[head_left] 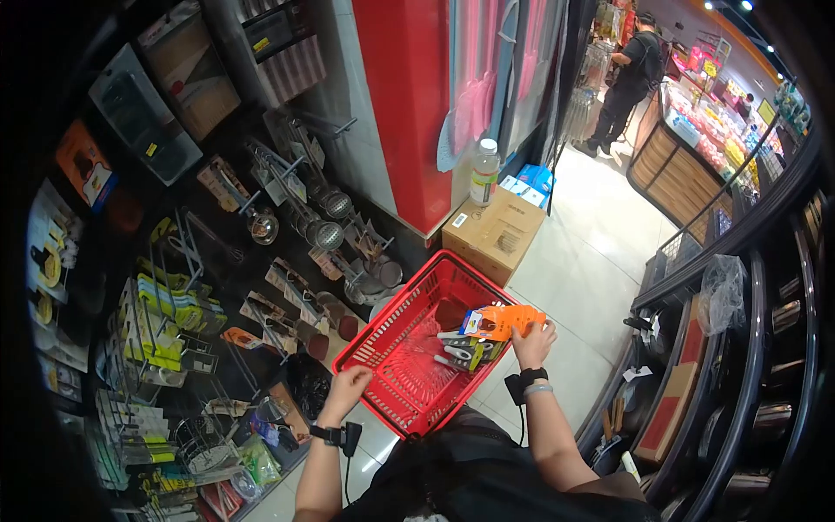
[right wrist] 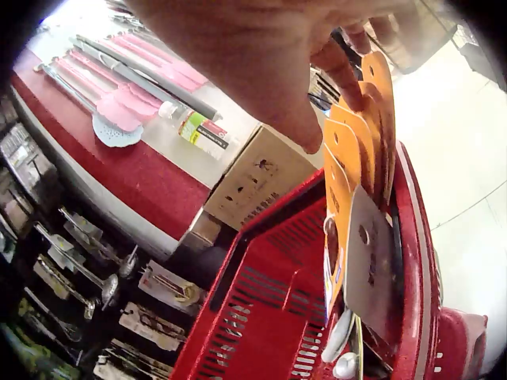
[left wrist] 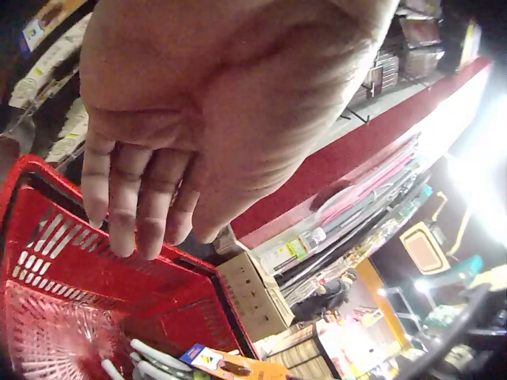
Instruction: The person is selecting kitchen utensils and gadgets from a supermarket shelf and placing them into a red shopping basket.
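Observation:
A red shopping basket [head_left: 396, 365] holds orange-topped packages [head_left: 503, 322] and white-and-green-handled tools on its right side. My right hand [head_left: 532, 344] grips the upper edges of those packages; in the right wrist view the hand [right wrist: 269, 63] has its thumb beside the orange cards [right wrist: 348, 146] and fingertips against them. By the basket's left rim is my left hand [head_left: 350, 387], with nothing in it. Its fingers hang slightly bent above the basket [left wrist: 119, 277] in the left wrist view; whether they touch the rim I cannot tell.
Utensils hang on a rack [head_left: 326, 235] at the left. Beyond the basket, a cardboard box [head_left: 494, 233] carries a bottle [head_left: 484, 174] beside a red pillar [head_left: 404, 113]. Shelves with pans [head_left: 687, 383] line the right side. A person in dark clothes [head_left: 628, 83] stands farther off.

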`<state>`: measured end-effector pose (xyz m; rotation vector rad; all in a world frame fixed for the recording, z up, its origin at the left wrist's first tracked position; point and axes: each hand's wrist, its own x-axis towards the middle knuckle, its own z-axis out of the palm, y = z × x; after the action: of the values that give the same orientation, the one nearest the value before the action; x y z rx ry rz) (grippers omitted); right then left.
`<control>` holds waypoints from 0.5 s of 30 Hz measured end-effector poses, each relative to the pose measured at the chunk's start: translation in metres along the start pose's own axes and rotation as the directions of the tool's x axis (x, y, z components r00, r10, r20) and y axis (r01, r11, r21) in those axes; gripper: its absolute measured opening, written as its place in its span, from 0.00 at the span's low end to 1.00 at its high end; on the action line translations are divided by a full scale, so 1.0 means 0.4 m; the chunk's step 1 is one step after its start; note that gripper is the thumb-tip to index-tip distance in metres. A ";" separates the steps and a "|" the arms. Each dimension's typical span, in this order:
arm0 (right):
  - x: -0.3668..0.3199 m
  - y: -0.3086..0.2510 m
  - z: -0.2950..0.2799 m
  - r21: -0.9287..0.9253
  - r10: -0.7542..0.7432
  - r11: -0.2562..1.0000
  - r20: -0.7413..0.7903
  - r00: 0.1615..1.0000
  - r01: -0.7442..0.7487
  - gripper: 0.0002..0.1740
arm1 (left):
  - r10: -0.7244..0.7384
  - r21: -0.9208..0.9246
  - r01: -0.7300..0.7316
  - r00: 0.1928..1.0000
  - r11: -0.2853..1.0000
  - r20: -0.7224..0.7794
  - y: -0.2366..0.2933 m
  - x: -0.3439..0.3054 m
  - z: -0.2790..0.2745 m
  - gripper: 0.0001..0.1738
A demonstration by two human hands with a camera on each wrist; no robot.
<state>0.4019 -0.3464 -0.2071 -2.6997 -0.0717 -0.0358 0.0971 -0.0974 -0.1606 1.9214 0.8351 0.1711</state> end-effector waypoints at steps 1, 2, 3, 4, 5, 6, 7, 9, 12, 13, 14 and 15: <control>0.001 -0.005 0.012 0.003 -0.009 1.000 0.005 1.000 0.009 0.26 | -0.021 -0.005 0.021 1.000 1.000 -0.006 -0.037 -0.024 0.009 0.12; 0.002 -0.010 0.028 -0.054 0.004 0.999 -0.027 1.000 -0.005 0.27 | -0.042 -0.010 0.042 0.999 0.999 -0.012 -0.031 -0.042 0.010 0.12; 0.003 -0.014 0.044 -0.111 0.014 0.994 -0.061 0.998 -0.021 0.29 | -0.086 0.046 0.086 0.996 0.995 0.004 -0.015 -0.063 0.006 0.13; 0.004 -0.015 0.057 -0.110 0.006 0.994 -0.055 0.998 -0.012 0.29 | -0.092 0.044 0.092 0.996 0.995 -0.005 -0.017 -0.072 0.007 0.13; 0.004 -0.023 0.062 -0.098 0.019 0.995 -0.059 0.998 -0.025 0.28 | -0.121 0.045 0.122 0.993 0.992 -0.009 -0.022 -0.082 0.009 0.13; 0.004 -0.030 0.066 -0.086 0.031 0.996 -0.062 0.998 -0.036 0.28 | -0.151 0.044 0.152 0.988 0.987 -0.014 -0.029 -0.094 0.012 0.13; 0.002 -0.038 0.071 -0.085 0.017 0.996 -0.056 0.998 -0.022 0.28 | -0.146 0.027 0.146 0.989 0.989 -0.020 -0.050 -0.100 0.017 0.13; -0.016 -0.070 0.064 -0.106 -0.115 0.989 -0.143 0.983 0.101 0.24 | -0.152 0.033 0.154 0.987 0.988 -0.044 -0.049 -0.111 0.022 0.13; -0.022 -0.108 0.087 0.156 -0.310 0.934 -0.085 0.947 0.320 0.20 | -0.143 0.058 0.147 0.988 0.988 -0.066 -0.041 -0.123 0.043 0.14; -0.028 -0.130 0.092 0.178 -0.383 0.893 -0.179 0.906 0.413 0.14 | -0.126 0.076 0.131 0.989 0.988 -0.071 -0.031 -0.124 0.049 0.14; -0.028 -0.151 0.096 0.185 -0.395 0.886 -0.175 0.902 0.424 0.14 | -0.132 0.073 0.139 0.987 0.988 -0.086 -0.020 -0.125 0.055 0.14; -0.026 -0.175 0.099 0.361 -0.261 0.893 -0.073 0.963 0.269 0.11 | -0.115 0.117 0.124 0.990 0.985 -0.078 -0.009 -0.125 0.061 0.14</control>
<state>0.3882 -0.2668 -0.2136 -2.2939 -0.4009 -0.1232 0.0688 -0.1452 -0.1644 1.9809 1.0261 0.1184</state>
